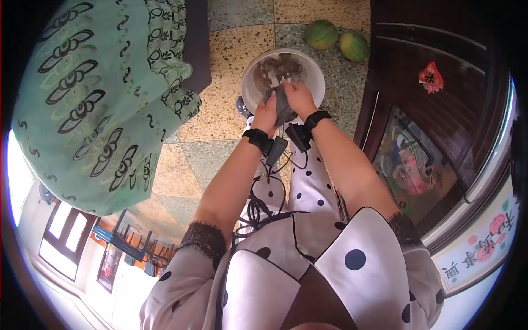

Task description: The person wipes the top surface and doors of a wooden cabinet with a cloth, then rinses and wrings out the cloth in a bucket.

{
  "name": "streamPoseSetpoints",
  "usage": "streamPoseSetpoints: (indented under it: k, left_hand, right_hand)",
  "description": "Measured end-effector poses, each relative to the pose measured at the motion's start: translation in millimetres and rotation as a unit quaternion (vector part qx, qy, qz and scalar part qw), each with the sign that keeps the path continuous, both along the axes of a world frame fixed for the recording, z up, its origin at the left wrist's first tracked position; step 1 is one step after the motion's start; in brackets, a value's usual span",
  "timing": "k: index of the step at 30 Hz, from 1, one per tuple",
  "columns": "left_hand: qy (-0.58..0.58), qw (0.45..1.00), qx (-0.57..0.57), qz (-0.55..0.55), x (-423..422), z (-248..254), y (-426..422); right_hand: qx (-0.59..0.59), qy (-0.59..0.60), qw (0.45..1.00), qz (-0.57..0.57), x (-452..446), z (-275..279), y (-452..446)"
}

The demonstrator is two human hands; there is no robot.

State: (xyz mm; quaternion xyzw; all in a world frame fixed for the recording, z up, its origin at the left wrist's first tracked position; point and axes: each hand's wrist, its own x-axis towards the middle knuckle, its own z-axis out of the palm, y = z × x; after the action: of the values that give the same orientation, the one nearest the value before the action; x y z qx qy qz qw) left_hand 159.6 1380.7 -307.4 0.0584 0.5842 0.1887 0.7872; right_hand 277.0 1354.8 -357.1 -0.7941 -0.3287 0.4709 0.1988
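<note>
A wet-looking dark grey cloth (284,105) is bunched up between my two hands. My left hand (266,114) is closed round its left side, thumb pointing upward. My right hand (300,100) is closed on the upper right part, fingers curled over it. Both hands are at the near side of a round white basin (320,78). Inside the basin is murky brownish water (279,67) with pale patches that look like suds. Part of the basin's near rim is hidden by my hands and the cloth.
Two striped green melons (321,34) lie on the speckled tile floor (236,60) beyond the basin. At left, a green patterned cloth (82,104) covers a bed or table. A dark wooden cabinet (407,66) stands at right. Black straps and cables (275,151) hang at my wrists.
</note>
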Motion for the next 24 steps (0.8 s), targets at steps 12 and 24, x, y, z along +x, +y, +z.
streamPoseSetpoints:
  k: [12, 24]
  left_hand:
    - [0.025, 0.992, -0.084, -0.09, -7.6, 34.2, 27.0]
    - [0.001, 0.968, -0.213, -0.133, -24.3, 54.8, 24.3]
  right_hand:
    - [-0.054, 0.538, 0.762, -0.356, 6.4, 75.3, -0.8]
    - [0.315, 0.021, 0.948, -0.035, -17.9, 106.8, -18.0]
